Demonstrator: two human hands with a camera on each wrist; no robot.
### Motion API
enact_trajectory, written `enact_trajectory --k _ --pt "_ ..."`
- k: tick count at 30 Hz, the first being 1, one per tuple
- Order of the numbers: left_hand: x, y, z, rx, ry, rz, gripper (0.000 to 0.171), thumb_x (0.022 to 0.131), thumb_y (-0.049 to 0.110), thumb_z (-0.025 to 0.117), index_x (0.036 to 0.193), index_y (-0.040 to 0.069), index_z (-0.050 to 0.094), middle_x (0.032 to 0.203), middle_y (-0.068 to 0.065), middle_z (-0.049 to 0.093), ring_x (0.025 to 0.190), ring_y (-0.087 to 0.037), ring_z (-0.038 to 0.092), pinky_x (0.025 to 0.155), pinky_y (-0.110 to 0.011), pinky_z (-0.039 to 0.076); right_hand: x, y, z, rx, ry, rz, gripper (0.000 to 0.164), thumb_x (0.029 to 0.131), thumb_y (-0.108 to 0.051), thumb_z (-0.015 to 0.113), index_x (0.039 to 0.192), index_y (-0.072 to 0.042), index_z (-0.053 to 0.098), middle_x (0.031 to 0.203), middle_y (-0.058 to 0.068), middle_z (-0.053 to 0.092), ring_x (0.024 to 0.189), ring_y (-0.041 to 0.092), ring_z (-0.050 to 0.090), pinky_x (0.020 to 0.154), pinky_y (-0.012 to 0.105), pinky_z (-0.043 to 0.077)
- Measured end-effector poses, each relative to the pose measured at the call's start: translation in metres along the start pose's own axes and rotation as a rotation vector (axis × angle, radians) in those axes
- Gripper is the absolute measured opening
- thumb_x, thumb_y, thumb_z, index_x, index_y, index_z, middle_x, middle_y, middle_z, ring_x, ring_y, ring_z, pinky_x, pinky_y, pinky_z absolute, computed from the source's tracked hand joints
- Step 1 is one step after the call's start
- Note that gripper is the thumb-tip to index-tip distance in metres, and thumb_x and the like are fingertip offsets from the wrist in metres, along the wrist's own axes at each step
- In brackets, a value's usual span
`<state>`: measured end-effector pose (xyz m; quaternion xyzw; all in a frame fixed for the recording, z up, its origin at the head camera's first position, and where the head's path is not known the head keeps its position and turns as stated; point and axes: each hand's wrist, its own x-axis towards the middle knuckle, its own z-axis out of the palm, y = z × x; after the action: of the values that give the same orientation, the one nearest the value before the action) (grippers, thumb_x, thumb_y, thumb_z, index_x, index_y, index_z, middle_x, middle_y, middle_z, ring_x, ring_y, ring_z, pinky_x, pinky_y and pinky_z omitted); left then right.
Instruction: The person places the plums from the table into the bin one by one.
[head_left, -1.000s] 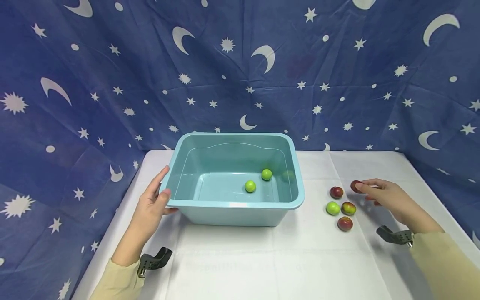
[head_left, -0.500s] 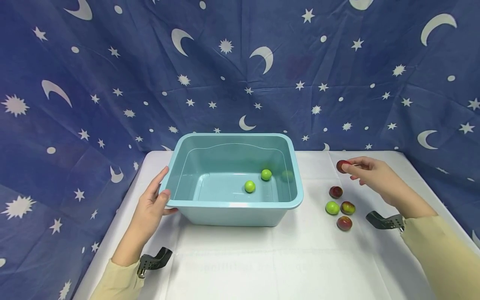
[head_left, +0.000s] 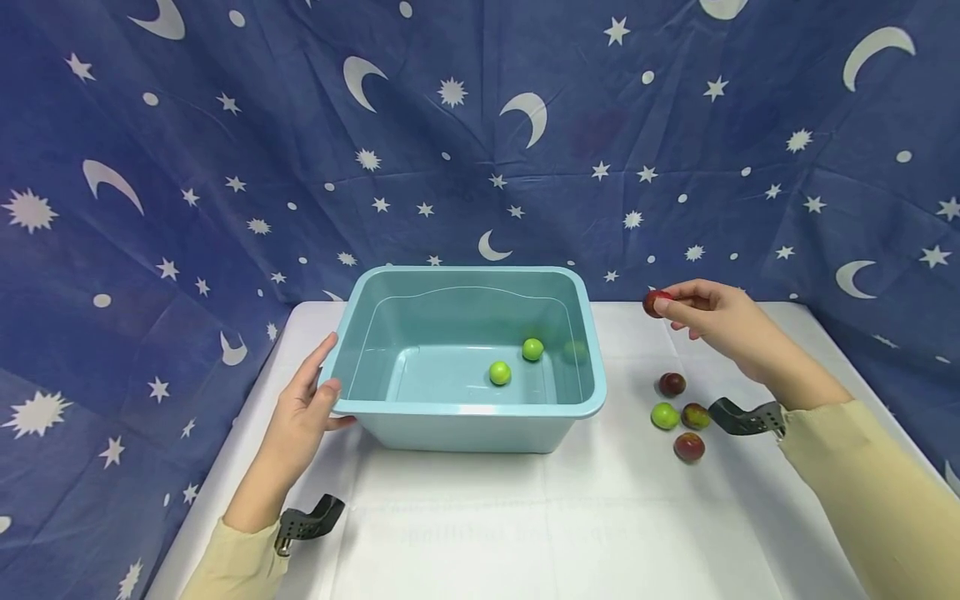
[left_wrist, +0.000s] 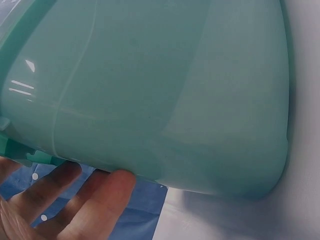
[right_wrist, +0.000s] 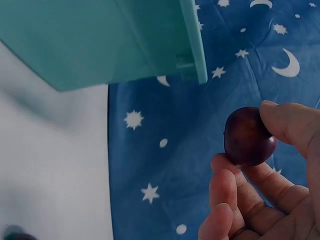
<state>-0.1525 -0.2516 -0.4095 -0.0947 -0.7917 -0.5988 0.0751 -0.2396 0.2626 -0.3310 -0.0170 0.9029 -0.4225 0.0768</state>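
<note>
My right hand [head_left: 720, 321] holds a dark red plum [head_left: 656, 303] between thumb and fingertips, raised beyond the tub's right side. The right wrist view shows this plum [right_wrist: 248, 136] up close, round and smooth. At the left, my left hand [head_left: 300, 417] grips the rim of a light blue plastic tub [head_left: 465, 429] at its front corner, with the thumb at the rim. Its fingertips [left_wrist: 120, 182] rest along the outer wall in the left wrist view. Two small green fruits lie on the tub floor, one in front [head_left: 500, 372] and one farther back [head_left: 532, 349].
Right of the tub, several fruits lie in a group on the white tablecloth [head_left: 480, 533]: a dark plum [head_left: 672, 384], a green fruit [head_left: 664, 416], a red-green plum [head_left: 695, 416] and a red plum [head_left: 689, 447]. A blue star-and-moon cloth [head_left: 450, 167] hangs behind.
My right hand has lifted the plum up from beside the group and carried it left and away from me. The left hand and the tub have stayed in place.
</note>
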Motion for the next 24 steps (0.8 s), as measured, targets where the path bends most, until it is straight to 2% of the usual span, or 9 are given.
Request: enact_trajectory --k 11,19,24 --pt "0.0 0.001 0.0 -0.009 -0.004 -0.009 0.053 0.103 0.02 0.042 0.154 0.027 0.028 0.155 -0.011 0.025 0.108 -0.04 0.054 0.068 -0.042 0.06 0.004 -0.023 0.007 0.008 -0.009 -0.033 0.066 0.085 -0.061 0.062 0.128 -0.012 0.054 0.112 0.01 0.061 0.1 0.024 0.054 0.076 0.032 0.05" --pt "0.001 0.0 0.0 -0.009 -0.003 -0.01 0.053 0.103 0.019 0.043 0.154 0.028 0.028 0.154 -0.012 0.027 0.105 -0.034 0.057 0.068 -0.04 0.06 0.005 -0.036 0.01 0.015 -0.002 -0.049 0.065 0.084 -0.061 0.063 0.127 -0.013 0.055 0.112 0.009 0.062 0.099 0.023 0.055 0.075 0.031 0.05" --pt "0.0 0.0 0.0 -0.011 -0.001 -0.013 0.054 0.103 0.018 0.043 0.154 0.028 0.028 0.154 -0.011 0.027 0.107 -0.038 0.055 0.068 -0.04 0.06 0.006 -0.045 0.014 0.028 0.004 -0.07 0.061 0.084 -0.06 0.064 0.124 -0.014 0.057 0.108 0.009 0.063 0.096 0.022 0.056 0.074 0.031 0.051"
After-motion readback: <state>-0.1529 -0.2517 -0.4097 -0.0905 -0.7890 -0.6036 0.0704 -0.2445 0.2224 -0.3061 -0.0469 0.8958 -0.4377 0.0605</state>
